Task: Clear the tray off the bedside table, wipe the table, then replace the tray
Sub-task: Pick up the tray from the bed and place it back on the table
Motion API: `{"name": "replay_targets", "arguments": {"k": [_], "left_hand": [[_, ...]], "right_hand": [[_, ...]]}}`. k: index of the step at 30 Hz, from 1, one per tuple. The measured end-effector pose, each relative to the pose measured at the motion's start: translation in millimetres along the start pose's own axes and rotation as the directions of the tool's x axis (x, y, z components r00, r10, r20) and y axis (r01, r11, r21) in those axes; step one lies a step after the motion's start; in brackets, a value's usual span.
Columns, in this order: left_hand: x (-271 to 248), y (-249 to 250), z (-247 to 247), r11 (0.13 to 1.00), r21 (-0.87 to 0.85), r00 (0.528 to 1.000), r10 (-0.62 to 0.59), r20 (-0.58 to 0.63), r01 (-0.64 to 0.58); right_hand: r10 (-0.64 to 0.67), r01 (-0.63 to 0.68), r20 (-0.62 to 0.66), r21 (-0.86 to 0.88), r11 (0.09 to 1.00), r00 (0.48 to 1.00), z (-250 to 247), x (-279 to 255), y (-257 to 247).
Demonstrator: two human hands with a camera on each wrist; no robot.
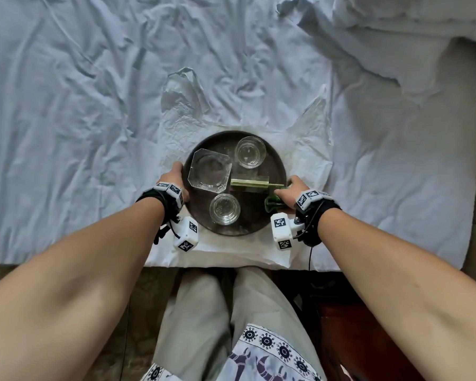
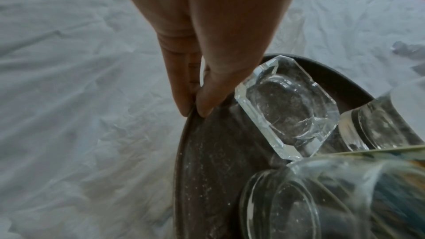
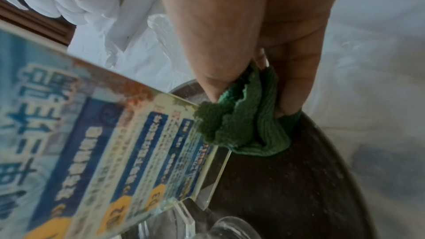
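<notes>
A round dark tray [image 1: 256, 211] is over a white plastic bag on the bed. It carries a square glass ashtray [image 1: 210, 171], two drinking glasses [image 1: 251, 152] [image 1: 225, 209] and an upright acrylic sign [image 1: 249, 183]. My left hand [image 1: 175, 174] pinches the tray's left rim [image 2: 184, 152] between thumb and fingers [image 2: 181, 101], beside the ashtray [image 2: 287, 108]. My right hand [image 1: 289, 189] grips the right rim [image 3: 322, 152], with a green cloth [image 3: 243, 124] bunched between thumb and fingers, next to the sign [image 3: 115, 143].
The plastic bag [image 1: 308, 138] spreads over a wrinkled pale sheet [image 1: 80, 105]. A crumpled duvet [image 1: 410, 37] lies at the far right. The bed's near edge runs just below the tray. Dark wooden furniture [image 1: 355, 325] stands beside my legs [image 1: 204, 312].
</notes>
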State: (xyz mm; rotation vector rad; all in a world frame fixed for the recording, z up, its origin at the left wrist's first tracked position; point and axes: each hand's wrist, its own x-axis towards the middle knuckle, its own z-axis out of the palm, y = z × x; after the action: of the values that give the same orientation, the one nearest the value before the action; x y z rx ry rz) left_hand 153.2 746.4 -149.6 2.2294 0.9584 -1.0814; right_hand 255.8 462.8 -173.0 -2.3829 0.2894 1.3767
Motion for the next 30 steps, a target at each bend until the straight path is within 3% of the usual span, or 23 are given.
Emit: {"name": "replay_targets", "arguments": {"k": [7, 14, 20, 24, 30], "left_hand": [[-54, 11, -43, 0.996, 0.0, 0.996, 0.085, -0.021, -0.085], [-118, 22, -88, 0.973, 0.043, 0.971, 0.231, -0.059, -0.229], [-122, 44, -96, 0.906, 0.176, 0.919, 0.394, -0.015, -0.386], [-203, 78, -101, 0.823, 0.317, 0.872, 0.488, 0.029, -0.471], [-269, 132, -66, 0.691, 0.435, 0.799, 0.587, 0.129, -0.578]], "right_hand": [[-0.016, 0.022, -0.08, 0.076, 0.997, 0.997, -27, -64, -8], [-0.031, 0.067, -0.137, 0.267, 0.962, 0.99, -44, -153, -5], [0.005, 0.076, -0.209, 0.376, 0.924, 0.978, -50, -232, 28], [0.065, 0.055, -0.311, 0.362, 0.931, 0.948, -57, -286, 67], [0.222, -0.011, -0.355, 0.509, 0.861, 0.908, -57, -353, 142]]}}
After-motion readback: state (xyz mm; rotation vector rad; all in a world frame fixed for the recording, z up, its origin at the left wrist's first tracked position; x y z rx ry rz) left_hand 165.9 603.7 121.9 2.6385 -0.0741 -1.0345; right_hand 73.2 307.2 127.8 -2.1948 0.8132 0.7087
